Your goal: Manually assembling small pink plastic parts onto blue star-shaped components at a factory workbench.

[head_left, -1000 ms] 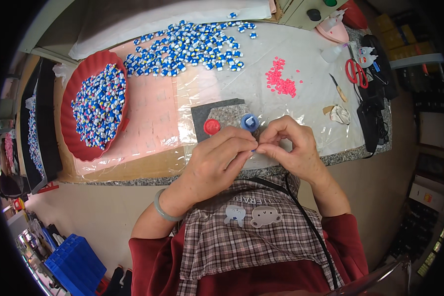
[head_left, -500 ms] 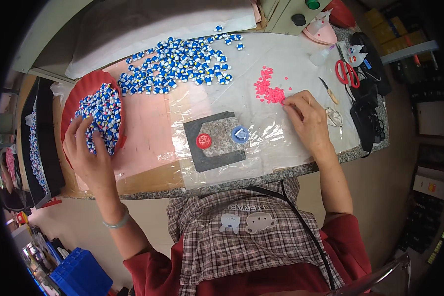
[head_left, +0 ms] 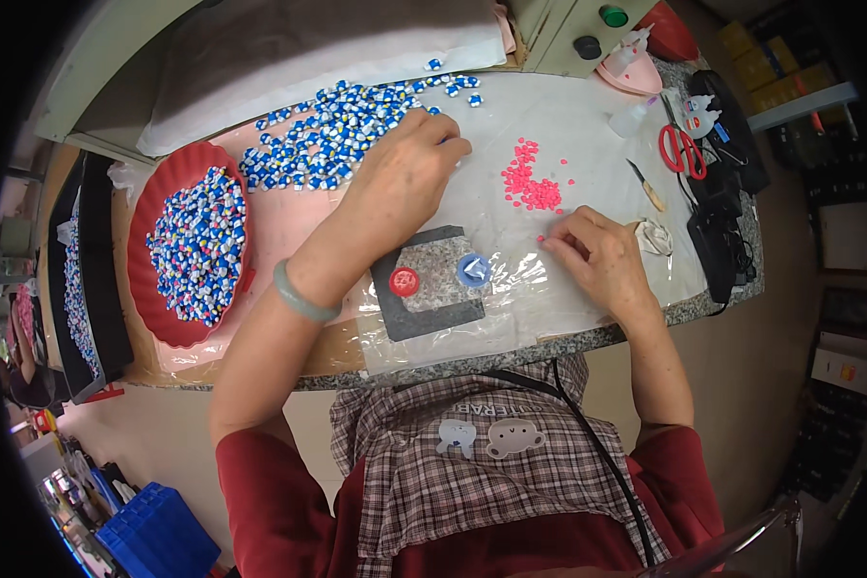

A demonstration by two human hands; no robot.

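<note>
My left hand (head_left: 412, 164) reaches across the sheet to the right end of a loose pile of small blue-and-white pieces (head_left: 303, 154). Its fingers are curled together and their tips are hidden, so what they hold, if anything, does not show. At the right, my right hand (head_left: 602, 258) pinches a tiny pink piece (head_left: 540, 238) between thumb and forefinger. Just above it lies a scatter of such pink pieces (head_left: 530, 188). Between my forearms sits a dark square board (head_left: 424, 326) with a stone-patterned face, a red cap (head_left: 405, 281) and a blue cap (head_left: 473, 270).
A red scalloped bowl (head_left: 144, 313) full of blue-and-white pieces with pink spots stands at the left. At the right lie a small knife (head_left: 648, 188), red-handled scissors (head_left: 681, 154), a crumpled tissue (head_left: 654, 238), a squeeze bottle (head_left: 631, 118) and black cables. A black tray (head_left: 106, 337) stands farther left.
My left hand has left the red bowl and moved right to the far pile. My right hand has drawn slightly nearer, away from the pink scatter, with a pink piece at its fingertips.
</note>
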